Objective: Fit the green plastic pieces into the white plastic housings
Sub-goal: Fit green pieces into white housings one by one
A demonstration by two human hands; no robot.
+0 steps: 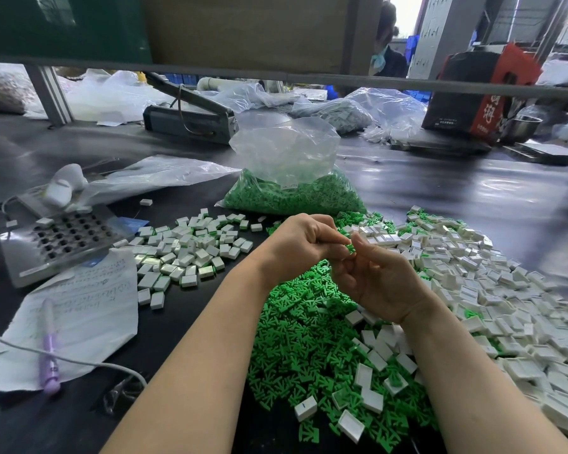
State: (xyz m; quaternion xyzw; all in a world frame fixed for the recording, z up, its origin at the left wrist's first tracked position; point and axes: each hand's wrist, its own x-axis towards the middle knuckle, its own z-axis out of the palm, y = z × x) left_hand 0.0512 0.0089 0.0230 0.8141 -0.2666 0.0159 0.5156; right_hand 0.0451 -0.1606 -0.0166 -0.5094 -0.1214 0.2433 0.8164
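Beyond the hands I saw a dark, glossy surface (440, 191) stretching away under a grey metal shelf rail (407, 82); daylight came through a bright opening (404, 14) far behind, beside a pale pillar (446, 31).

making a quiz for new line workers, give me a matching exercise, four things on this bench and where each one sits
Things:
1. clear bag of green pieces
2. purple pen
3. metal tray with holes
4. loose green pieces

Places:
A. lying on the handwritten paper
B. heaped under the person's forearms
C. far left, above the paper
D. standing behind the two hands

Pairs: 1-D, 2-A, 3-C, 4-B
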